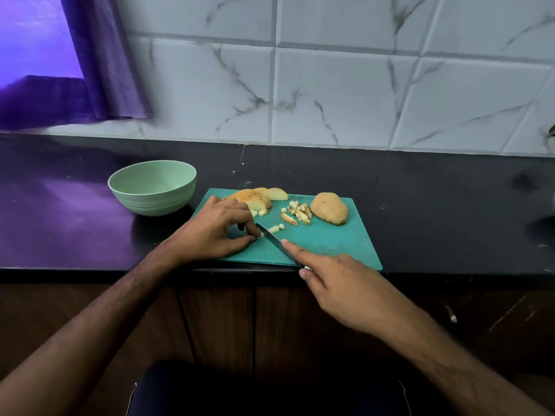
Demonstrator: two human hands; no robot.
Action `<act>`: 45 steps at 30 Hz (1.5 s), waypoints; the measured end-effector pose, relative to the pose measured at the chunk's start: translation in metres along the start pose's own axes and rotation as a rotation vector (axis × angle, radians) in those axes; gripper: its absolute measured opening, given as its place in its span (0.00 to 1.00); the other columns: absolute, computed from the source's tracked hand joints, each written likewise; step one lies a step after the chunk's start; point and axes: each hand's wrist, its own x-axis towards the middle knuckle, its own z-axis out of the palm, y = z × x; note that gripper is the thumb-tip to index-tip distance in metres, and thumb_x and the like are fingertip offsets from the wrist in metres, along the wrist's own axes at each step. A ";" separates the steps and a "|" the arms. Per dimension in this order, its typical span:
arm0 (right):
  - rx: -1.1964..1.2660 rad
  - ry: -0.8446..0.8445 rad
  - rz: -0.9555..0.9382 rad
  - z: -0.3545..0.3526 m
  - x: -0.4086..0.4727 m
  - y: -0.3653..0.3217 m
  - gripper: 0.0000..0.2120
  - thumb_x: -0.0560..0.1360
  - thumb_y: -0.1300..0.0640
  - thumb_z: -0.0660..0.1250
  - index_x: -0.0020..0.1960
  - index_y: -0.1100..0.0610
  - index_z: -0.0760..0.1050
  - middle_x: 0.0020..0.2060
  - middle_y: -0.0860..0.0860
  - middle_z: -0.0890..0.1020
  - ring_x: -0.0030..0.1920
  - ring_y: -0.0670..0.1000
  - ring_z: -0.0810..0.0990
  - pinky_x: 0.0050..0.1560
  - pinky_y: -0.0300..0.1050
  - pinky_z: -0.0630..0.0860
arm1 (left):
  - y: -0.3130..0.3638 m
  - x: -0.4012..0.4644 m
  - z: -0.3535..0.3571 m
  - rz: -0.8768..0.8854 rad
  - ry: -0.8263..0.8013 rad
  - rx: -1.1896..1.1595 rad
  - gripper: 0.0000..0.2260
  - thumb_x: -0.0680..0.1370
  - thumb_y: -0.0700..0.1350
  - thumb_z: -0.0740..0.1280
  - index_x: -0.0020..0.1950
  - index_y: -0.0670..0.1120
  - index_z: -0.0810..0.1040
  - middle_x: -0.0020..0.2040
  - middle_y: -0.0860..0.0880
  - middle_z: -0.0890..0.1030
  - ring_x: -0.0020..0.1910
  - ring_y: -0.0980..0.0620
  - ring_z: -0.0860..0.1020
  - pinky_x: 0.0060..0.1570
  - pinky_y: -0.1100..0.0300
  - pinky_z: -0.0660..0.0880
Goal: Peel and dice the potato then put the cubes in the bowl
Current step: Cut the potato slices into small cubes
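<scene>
A teal cutting board (330,241) lay on the dark counter, and all the potato sat on it. At the far right of the board rested a large uncut piece of potato (329,212), tan and rounded. At the far left edge a fan of potato slices (258,196) leaned on one another, pale inside with browner rims. Between these lay a loose heap of small cubes (297,213), some with skin on them, and a few more cubes (276,228) lay nearer the front, close to the knife blade (271,239). The pale green bowl (152,187) stood upright on the counter just left of the board, with no cubes visible inside.
</scene>
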 end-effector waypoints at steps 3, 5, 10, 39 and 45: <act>0.000 0.007 0.002 -0.001 0.008 0.001 0.25 0.87 0.46 0.51 0.80 0.31 0.48 0.35 0.43 0.69 0.33 0.43 0.67 0.31 0.40 0.59 | 0.000 -0.001 0.000 0.002 0.005 0.005 0.08 0.76 0.57 0.67 0.45 0.56 0.82 0.42 0.61 0.77 0.46 0.59 0.76 0.47 0.54 0.64; 0.034 0.007 0.005 -0.005 0.013 0.002 0.24 0.87 0.47 0.52 0.79 0.31 0.50 0.35 0.44 0.71 0.33 0.44 0.69 0.31 0.40 0.61 | 0.000 -0.001 0.000 -0.006 0.021 0.015 0.07 0.76 0.58 0.67 0.44 0.56 0.82 0.42 0.62 0.77 0.46 0.60 0.76 0.47 0.55 0.64; 0.111 -0.015 -0.019 -0.008 0.003 0.002 0.24 0.86 0.46 0.53 0.78 0.29 0.51 0.35 0.43 0.72 0.32 0.43 0.71 0.34 0.39 0.68 | 0.000 -0.002 -0.001 -0.026 0.027 0.046 0.04 0.75 0.55 0.72 0.43 0.57 0.81 0.41 0.63 0.76 0.45 0.61 0.75 0.47 0.58 0.63; -0.116 -0.010 -0.079 -0.018 -0.019 0.018 0.24 0.86 0.43 0.50 0.77 0.26 0.45 0.33 0.46 0.72 0.33 0.46 0.71 0.34 0.40 0.65 | 0.001 0.000 -0.001 -0.055 -0.063 -0.042 0.12 0.78 0.61 0.64 0.58 0.60 0.79 0.52 0.62 0.77 0.53 0.60 0.76 0.54 0.54 0.67; -0.086 -0.014 -0.096 -0.016 -0.018 0.021 0.24 0.86 0.42 0.50 0.76 0.24 0.44 0.32 0.47 0.72 0.33 0.46 0.72 0.35 0.39 0.68 | -0.001 0.003 0.003 -0.075 -0.052 0.020 0.17 0.77 0.68 0.60 0.55 0.60 0.80 0.48 0.61 0.77 0.51 0.63 0.75 0.52 0.51 0.70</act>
